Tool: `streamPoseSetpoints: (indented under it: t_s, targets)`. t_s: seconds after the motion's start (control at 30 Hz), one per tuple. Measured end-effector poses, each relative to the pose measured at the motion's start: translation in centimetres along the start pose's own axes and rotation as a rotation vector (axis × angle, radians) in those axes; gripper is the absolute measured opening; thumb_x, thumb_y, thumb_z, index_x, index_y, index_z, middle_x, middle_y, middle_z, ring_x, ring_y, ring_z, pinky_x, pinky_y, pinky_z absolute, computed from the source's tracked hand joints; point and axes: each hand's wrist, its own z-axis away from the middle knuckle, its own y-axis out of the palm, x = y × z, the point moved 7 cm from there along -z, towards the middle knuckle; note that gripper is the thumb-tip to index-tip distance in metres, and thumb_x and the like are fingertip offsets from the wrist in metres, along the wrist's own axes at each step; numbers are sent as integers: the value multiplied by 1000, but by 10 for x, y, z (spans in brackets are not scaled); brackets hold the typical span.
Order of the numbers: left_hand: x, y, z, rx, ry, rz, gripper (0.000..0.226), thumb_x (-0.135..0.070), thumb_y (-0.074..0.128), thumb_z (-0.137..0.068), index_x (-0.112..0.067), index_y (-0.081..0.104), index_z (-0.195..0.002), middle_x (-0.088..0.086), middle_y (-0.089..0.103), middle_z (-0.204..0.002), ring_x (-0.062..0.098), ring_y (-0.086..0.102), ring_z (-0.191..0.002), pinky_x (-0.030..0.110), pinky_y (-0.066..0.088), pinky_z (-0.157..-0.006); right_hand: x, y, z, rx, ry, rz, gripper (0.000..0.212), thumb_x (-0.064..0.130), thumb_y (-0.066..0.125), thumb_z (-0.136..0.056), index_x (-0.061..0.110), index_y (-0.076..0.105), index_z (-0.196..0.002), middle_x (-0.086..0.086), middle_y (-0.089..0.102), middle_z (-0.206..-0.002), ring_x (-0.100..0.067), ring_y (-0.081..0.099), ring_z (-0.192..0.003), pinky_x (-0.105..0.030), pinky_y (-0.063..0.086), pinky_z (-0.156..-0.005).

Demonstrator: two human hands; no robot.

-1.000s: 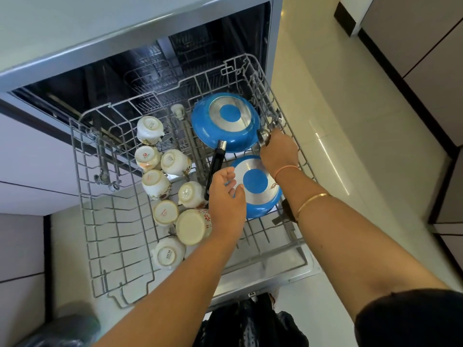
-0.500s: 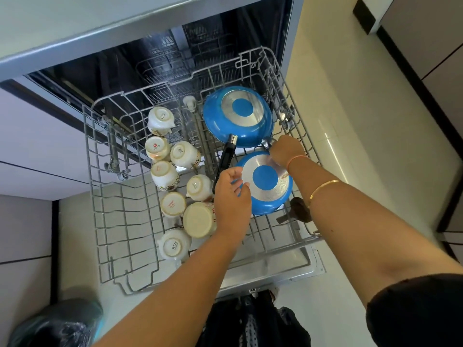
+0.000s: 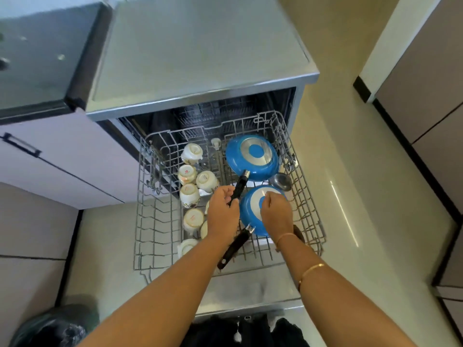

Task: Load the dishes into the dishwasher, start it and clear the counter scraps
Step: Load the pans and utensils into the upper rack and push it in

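1. Head view, looking down: the dishwasher (image 3: 200,58) has its wire rack (image 3: 155,221) pulled right out. Both blue frying pans sit in it bottom-up, the bigger pan (image 3: 253,156) at the far right corner and the smaller pan (image 3: 248,214) just nearer, in the right half.
2. The left hand (image 3: 223,214) has its fingers curled round the bigger pan's black handle (image 3: 241,186). The right hand (image 3: 276,212) sits on the smaller pan's base with fingers curled, and I can't tell if it's pinching anything.
3. My read is that this step is settling the pans. I'd swing that handle clear of the cups (image 3: 189,195) lined up along the rack's middle. I'd also keep both pans tilted face-down so they drain and not let the rims overlap much.
4. Watch the small steel bowl (image 3: 280,181) tucked between the pans near the right edge, it's easy to knock.
5. Writing: the cup bases carry red marks, too small to read. There's no readable brand on the dishwasher.
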Motion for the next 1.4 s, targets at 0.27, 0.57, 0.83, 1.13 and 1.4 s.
streamPoseSetpoints:
  t_s: [0.27, 0.57, 0.83, 1.13, 1.4]
  targets:
    - [-14, -69, 25, -20, 54, -141, 18, -5, 52, -89, -13, 55, -105, 2, 58, -104, 14, 55, -96, 17, 41, -73, 91, 11, 55, 141, -252, 10, 25, 13, 39, -97, 9, 46, -73, -11, 52, -79, -18, 42, -73, -25, 21, -60]
    - [20, -202, 33, -93, -34, -139, 20, -10, 57, -87, -13, 55, -107, 5, 60, -103, 19, 56, -92, 28, 46, -79, 213, 67, 110, 200, -559, 95, 21, 14, 42, -96, 2, 57, -89, -15, 59, -89, -31, 54, -83, -37, 38, -70]
    - [85, -388, 38, -116, -38, -266, 42, -14, 52, -90, -16, 45, -132, 4, 48, -137, 19, 47, -122, 25, 39, -93, 345, 173, 193, 233, -635, 84, 22, 13, 42, -96, 2, 60, -102, -15, 60, -101, -31, 57, -92, -34, 41, -76]
    - [112, -578, 33, -226, 29, -419, 43, -21, 51, -94, -14, 43, -135, 5, 45, -140, 20, 41, -128, 30, 34, -103, 486, 275, 262, 305, -725, 71, 24, 14, 44, -93, 5, 59, -109, -15, 60, -110, -29, 56, -98, -32, 42, -82]
    - [117, -653, 7, -356, 34, -272, 40, -21, 52, -94, -14, 46, -132, 8, 47, -138, 20, 44, -127, 33, 37, -104, 561, 302, 243, 264, -786, 66, 24, 13, 43, -93, 6, 60, -109, -11, 61, -106, -22, 57, -91, -29, 47, -78]
